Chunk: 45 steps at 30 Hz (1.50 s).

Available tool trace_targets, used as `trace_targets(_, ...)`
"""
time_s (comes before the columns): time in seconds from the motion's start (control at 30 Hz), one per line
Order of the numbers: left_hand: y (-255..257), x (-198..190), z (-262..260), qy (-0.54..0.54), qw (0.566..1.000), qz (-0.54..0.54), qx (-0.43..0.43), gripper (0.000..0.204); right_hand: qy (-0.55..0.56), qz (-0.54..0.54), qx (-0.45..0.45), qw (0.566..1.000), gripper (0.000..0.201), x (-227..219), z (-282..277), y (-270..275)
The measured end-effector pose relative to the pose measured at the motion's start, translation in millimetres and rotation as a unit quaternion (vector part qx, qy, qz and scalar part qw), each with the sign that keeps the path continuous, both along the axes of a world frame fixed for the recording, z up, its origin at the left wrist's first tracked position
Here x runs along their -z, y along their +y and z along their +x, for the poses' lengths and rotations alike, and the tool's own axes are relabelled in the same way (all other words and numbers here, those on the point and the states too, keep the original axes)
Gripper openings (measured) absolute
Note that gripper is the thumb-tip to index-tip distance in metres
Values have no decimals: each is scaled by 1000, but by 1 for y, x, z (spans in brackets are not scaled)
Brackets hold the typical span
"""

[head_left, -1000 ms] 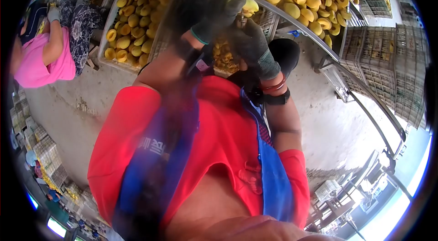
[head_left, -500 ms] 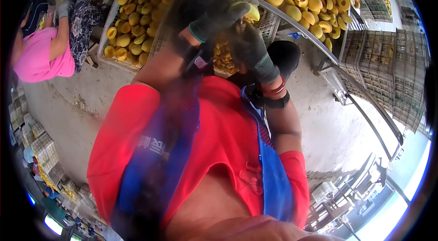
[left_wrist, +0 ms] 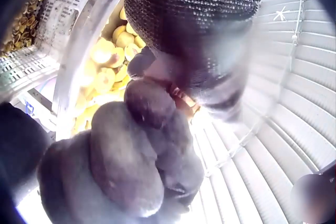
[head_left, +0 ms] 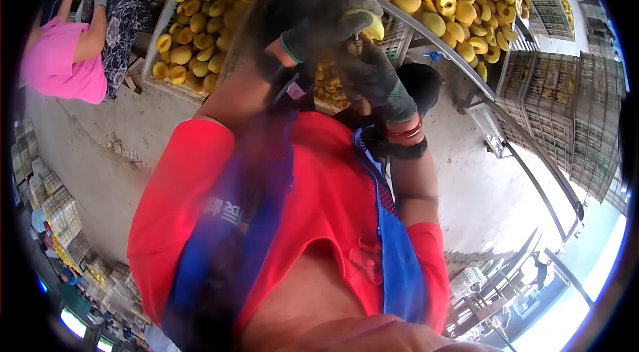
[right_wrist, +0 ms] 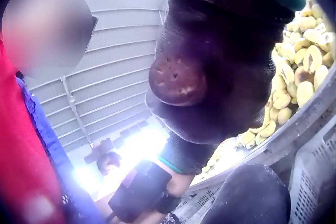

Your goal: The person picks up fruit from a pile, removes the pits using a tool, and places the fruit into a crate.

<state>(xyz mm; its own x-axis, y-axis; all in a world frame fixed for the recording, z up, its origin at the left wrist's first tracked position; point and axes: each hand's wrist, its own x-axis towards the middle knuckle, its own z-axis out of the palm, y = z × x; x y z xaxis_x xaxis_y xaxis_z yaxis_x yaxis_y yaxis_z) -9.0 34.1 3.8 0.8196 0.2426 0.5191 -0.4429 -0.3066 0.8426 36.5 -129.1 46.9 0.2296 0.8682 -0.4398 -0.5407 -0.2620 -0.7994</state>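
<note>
Head view: both gloved hands raised; left hand (head_left: 326,19) grip holds yellow fruit (head_left: 367,22); right hand (head_left: 376,75) grip curled, contents unclear.

Filled the lower frame: gloved left hand (left_wrist: 126,166), fingers curled into a fist, whatever lay inside hidden. Pressed close above that fist, a second knit-gloved hand (left_wrist: 194,19). Beyond the fist, upper left, heaped yellow fruit halves (left_wrist: 107,66) beside a white crate (left_wrist: 52,19).

Yellow fruit (head_left: 363,19) in dark grey gloves, red shirt (head_left: 326,199), blue apron (head_left: 399,272).
</note>
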Motion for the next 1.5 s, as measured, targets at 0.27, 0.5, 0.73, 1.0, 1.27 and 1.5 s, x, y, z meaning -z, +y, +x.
trace_targets(0.27,10,21,3,-16,995,91,24,34,20,-24,10,999,24,15,-2,3)
trace_targets(0.5,10,20,-2,46,993,83,71,29,139,19,-61,988,20,18,0,-6)
trace_targets(0.73,13,64,-1,14,939,168,-300,26,36,-38,31,998,12,24,-6,17)
trace_targets(1.0,131,100,-63,75,926,-106,-356,44,-88,-96,96,987,17,52,-2,18)
trace_targets(1.27,275,213,-111,346,786,-110,-500,52,-252,1,117,961,6,140,5,5)
trace_targets(1.5,376,296,-79,462,707,111,-524,58,-135,-235,148,951,6,124,9,21)
